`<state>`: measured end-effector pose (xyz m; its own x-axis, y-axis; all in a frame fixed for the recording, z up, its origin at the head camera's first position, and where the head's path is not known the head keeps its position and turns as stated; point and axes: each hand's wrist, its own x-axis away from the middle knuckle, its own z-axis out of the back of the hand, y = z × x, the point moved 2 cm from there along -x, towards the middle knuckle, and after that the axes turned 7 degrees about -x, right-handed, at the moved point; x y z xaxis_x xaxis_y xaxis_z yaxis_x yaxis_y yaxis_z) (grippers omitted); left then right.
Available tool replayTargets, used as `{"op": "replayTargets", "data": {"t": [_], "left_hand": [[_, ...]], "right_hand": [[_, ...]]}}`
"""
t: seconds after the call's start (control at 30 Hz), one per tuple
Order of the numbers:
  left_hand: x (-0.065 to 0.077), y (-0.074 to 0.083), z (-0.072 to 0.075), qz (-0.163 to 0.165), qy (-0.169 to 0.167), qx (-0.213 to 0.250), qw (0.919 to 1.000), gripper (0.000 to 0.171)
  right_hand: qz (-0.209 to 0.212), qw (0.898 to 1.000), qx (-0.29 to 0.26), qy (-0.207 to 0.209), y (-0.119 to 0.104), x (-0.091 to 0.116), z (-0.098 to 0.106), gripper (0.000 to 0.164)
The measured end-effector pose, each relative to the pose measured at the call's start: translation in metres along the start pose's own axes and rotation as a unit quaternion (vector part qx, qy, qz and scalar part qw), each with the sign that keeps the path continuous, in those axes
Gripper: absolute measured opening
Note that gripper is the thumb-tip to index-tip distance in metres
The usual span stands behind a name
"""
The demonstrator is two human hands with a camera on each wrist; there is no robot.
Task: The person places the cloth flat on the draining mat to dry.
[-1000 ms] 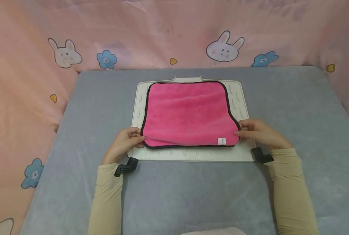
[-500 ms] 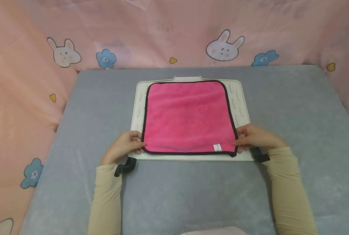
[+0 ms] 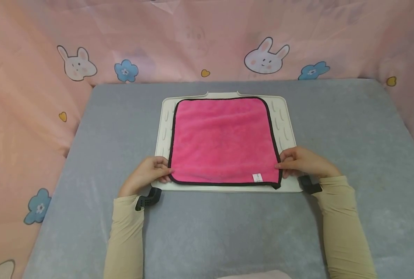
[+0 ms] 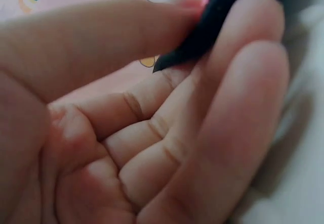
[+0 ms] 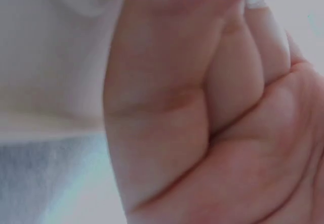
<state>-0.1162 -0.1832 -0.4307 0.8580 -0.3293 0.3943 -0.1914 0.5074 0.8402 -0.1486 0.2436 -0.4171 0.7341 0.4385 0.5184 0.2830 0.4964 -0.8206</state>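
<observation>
A pink cloth (image 3: 224, 139) with black edging lies spread over a cream ribbed tray (image 3: 287, 135). My left hand (image 3: 147, 172) pinches its near left edge, thumb on top and fingers beneath. In the left wrist view the cloth's black edging (image 4: 207, 32) runs between thumb and fingers. At the near right edge my right hand (image 3: 302, 162) pinches the cloth the same way. The right wrist view shows only the palm and fingers (image 5: 233, 77) close up; the cloth's grip is hidden there. A white label (image 3: 257, 178) sits by the near right corner, which is slightly folded.
The tray rests on a grey cloth-covered table (image 3: 220, 228). A pink curtain (image 3: 165, 38) printed with rabbits and flowers hangs behind the table and along its sides. Black wrist mounts (image 3: 149, 198) sit below both hands.
The cloth's near edge has come down toward me and flattened, and its wavy right side has straightened. Both hands have shifted slightly nearer; the right one also moved a little left.
</observation>
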Motion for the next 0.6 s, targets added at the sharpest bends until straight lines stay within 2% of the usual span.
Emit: {"op": "replayTargets", "data": {"t": [0.17, 0.3, 0.53, 0.6], "left_hand": [[-0.001, 0.000, -0.001, 0.001, 0.010, 0.002, 1.0000, 0.015], [0.002, -0.001, -0.002, 0.010, 0.018, -0.007, 0.9998, 0.013], [0.002, 0.001, -0.001, -0.001, 0.009, -0.001, 1.0000, 0.013], [0.001, 0.002, 0.002, -0.006, 0.012, 0.007, 0.9999, 0.015]], "right_hand": [[-0.001, 1.000, 0.003, 0.007, -0.001, -0.002, 0.002, 0.032], [0.009, 1.000, 0.009, 0.003, -0.002, -0.002, 0.003, 0.028], [0.018, 1.000, 0.018, -0.005, -0.001, -0.001, 0.007, 0.024], [0.025, 0.999, 0.026, 0.013, -0.001, 0.001, 0.012, 0.022]]}}
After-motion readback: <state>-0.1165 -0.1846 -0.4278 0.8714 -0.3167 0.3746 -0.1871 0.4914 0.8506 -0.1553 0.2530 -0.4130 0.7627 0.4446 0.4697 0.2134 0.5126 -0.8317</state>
